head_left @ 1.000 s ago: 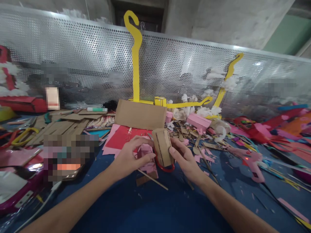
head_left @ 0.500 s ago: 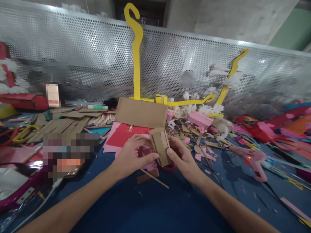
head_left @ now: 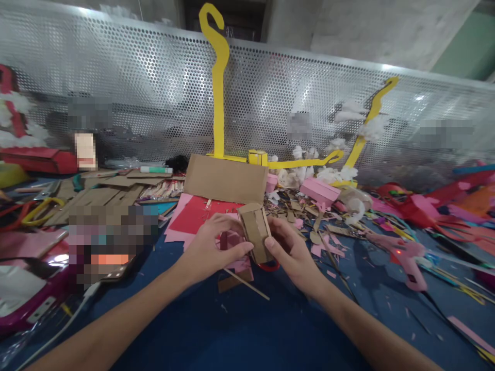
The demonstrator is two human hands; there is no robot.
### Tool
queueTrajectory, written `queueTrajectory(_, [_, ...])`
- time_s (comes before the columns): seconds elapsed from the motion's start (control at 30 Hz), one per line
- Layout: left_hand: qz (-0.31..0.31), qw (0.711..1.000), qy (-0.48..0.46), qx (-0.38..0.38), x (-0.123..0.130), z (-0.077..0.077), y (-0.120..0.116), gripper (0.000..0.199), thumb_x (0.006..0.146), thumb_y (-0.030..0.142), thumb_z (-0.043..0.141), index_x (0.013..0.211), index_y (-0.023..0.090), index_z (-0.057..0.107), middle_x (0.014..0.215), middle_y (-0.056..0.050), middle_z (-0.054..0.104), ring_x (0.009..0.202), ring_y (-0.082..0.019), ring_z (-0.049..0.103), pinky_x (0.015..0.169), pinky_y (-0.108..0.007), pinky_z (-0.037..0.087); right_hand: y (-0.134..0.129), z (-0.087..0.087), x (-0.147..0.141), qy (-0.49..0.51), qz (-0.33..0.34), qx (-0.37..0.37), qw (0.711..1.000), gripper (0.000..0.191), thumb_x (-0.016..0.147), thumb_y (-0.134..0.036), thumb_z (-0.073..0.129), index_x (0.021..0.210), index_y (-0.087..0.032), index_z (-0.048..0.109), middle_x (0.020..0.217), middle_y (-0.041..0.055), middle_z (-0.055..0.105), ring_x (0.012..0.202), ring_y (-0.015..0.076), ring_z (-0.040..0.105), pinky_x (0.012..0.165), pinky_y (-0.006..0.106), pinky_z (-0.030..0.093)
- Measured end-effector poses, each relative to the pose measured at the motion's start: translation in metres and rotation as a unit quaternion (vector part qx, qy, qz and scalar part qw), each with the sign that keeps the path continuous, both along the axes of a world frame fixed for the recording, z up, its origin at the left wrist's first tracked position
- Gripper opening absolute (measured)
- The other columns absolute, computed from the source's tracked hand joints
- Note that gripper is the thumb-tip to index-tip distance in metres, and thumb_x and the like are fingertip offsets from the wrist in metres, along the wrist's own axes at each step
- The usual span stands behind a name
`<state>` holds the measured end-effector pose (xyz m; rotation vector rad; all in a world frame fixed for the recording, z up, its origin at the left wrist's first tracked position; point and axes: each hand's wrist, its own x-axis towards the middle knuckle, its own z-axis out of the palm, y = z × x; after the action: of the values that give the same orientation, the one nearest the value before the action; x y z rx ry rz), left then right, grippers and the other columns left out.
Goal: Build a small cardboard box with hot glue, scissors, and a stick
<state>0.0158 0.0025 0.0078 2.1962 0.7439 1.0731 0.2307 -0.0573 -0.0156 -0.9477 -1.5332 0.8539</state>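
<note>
A small brown cardboard box (head_left: 256, 232) is held up between my two hands over the blue table. My left hand (head_left: 216, 239) grips its left edge, thumb across the lower front. On the other side my right hand (head_left: 288, 250) has its thumb pressed on the right edge, with its fingers behind. Under the box lie pink paper scraps (head_left: 242, 263), a thin wooden stick (head_left: 247, 285) and a cardboard strip (head_left: 232, 282). A red ring-shaped handle (head_left: 270, 266) shows partly below the box; the rest of it is hidden.
A pink glue gun (head_left: 406, 257) with a lit red light and a cord lies to the right. Behind my hands are red paper (head_left: 189, 216) and a cardboard sheet (head_left: 226, 178). A tall yellow hook-shaped piece (head_left: 218, 103) stands against the perforated metal screen (head_left: 154, 77). Yellow-handled scissors (head_left: 42, 211) lie left.
The box has turned slightly in my fingers, showing its front face at a somewhat different angle. Both hands stay in nearly the same place.
</note>
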Motion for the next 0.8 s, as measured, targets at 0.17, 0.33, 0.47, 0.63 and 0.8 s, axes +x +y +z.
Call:
queueTrajectory(0.17, [0.036, 0.999, -0.019, -0.023, -0.0024, -0.0038, 0.0025, 0.030, 0.085, 0.041, 0.077, 0.109, 0.024, 0.073, 0.110, -0.005, 0.075, 0.105, -0.026, 0.066, 0.091, -0.042, 0.051, 0.0013, -0.0007, 0.0008, -0.005, -0.001, -0.004, 1.000, 0.036, 0.100, -0.041, 0.063, 0.133, -0.029, 0.057, 0.135, 0.0073, 0.066, 0.123, 0.0231, 0.063, 0.104, 0.038, 0.049])
queueTrajectory(0.33, [0.061, 0.997, -0.030, -0.031, -0.0043, -0.0061, 0.0041, 0.026, 0.090, 0.039, 0.070, 0.110, 0.023, 0.072, 0.108, -0.004, 0.075, 0.101, -0.023, 0.067, 0.085, -0.036, 0.053, 0.0020, -0.0023, 0.0021, -0.014, 0.009, -0.010, 1.000, 0.037, 0.100, -0.040, 0.063, 0.135, -0.030, 0.056, 0.136, 0.0068, 0.065, 0.123, 0.0234, 0.062, 0.103, 0.039, 0.050])
queueTrajectory(0.47, [0.054, 0.997, -0.034, -0.038, -0.0042, -0.0066, 0.0043, 0.023, 0.090, 0.039, 0.070, 0.104, 0.022, 0.073, 0.100, -0.004, 0.075, 0.092, -0.021, 0.067, 0.077, -0.032, 0.054, 0.0010, -0.0026, 0.0026, -0.014, 0.012, -0.007, 1.000, 0.037, 0.100, -0.039, 0.063, 0.135, -0.031, 0.057, 0.137, 0.0060, 0.064, 0.123, 0.0229, 0.062, 0.103, 0.038, 0.050])
queueTrajectory(0.63, [0.043, 0.996, -0.050, -0.053, -0.0044, -0.0073, 0.0049, 0.024, 0.090, 0.042, 0.070, 0.103, 0.022, 0.072, 0.098, -0.004, 0.074, 0.090, -0.020, 0.067, 0.075, -0.031, 0.055, -0.0003, -0.0020, 0.0024, -0.021, 0.012, -0.004, 1.000, 0.035, 0.101, -0.038, 0.062, 0.135, -0.033, 0.057, 0.137, 0.0053, 0.065, 0.124, 0.0229, 0.062, 0.103, 0.038, 0.050])
queueTrajectory(0.8, [0.061, 0.991, -0.083, -0.084, -0.0042, -0.0090, 0.0093, 0.031, 0.088, 0.046, 0.070, 0.103, 0.018, 0.072, 0.098, -0.007, 0.074, 0.090, -0.022, 0.068, 0.077, -0.034, 0.055, 0.0007, -0.0025, 0.0029, -0.041, 0.017, -0.001, 0.999, 0.039, 0.100, -0.038, 0.062, 0.139, -0.035, 0.057, 0.139, 0.0054, 0.063, 0.123, 0.0246, 0.063, 0.102, 0.041, 0.051])
